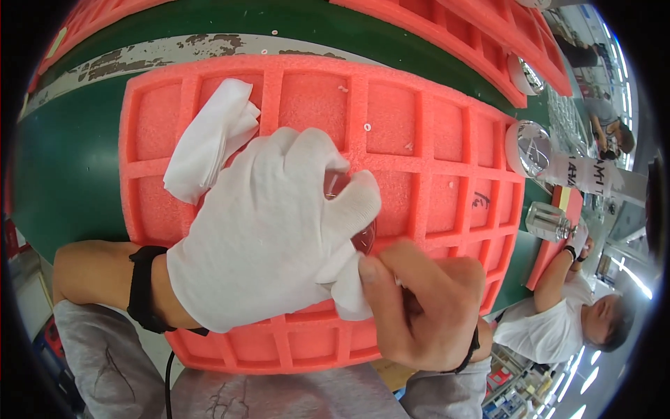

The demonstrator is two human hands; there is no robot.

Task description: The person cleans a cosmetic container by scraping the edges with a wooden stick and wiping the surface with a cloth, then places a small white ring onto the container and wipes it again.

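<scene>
My left hand (272, 223), in a white glove, curls over the pink foam tray (356, 84). Its thumb and fingers close round a clear, curved glass piece (365, 239), mostly hidden by the glove. My bare right hand (429, 307) is at the lower right of the glove, its thumb and index finger pinching a white cloth (349, 290) against the glass. The other fingers of that hand are folded in. Above the left hand, a folded stack of white cloths (213, 136) lies across the tray's upper left compartments.
The tray rests on a green table (70, 167). More pink foam trays (453, 35) stand along the far side. At the right are a round clear glass (532, 148), a glass jar (548, 220) and a co-worker (569, 307) in a white shirt. Small white rings (368, 127) lie about.
</scene>
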